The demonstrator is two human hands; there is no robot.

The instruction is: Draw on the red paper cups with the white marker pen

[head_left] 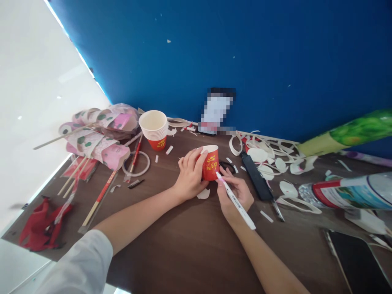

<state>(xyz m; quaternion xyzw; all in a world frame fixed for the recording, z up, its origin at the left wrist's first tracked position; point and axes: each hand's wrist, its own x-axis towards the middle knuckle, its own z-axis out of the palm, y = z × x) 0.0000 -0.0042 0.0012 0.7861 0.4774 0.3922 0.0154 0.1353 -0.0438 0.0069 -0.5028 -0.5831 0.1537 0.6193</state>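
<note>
A red paper cup (211, 163) with gold characters stands on the brown table (183, 237). My left hand (191, 175) is wrapped around its left side and holds it upright. My right hand (235, 194) grips a white marker (237, 202), and the marker's tip touches the cup's lower right wall. A small white paper scrap (203, 194) lies beside my left wrist.
A stack of red paper cups (154, 128) stands behind. Pink patterned paper rolls (98, 139), chopsticks (101, 196) and red fabric (38, 226) lie left. White paper cut-outs (269, 157), a black knife (259, 181), a plastic bottle (346, 192) and a phone (357, 261) lie right. A blue wall rises behind.
</note>
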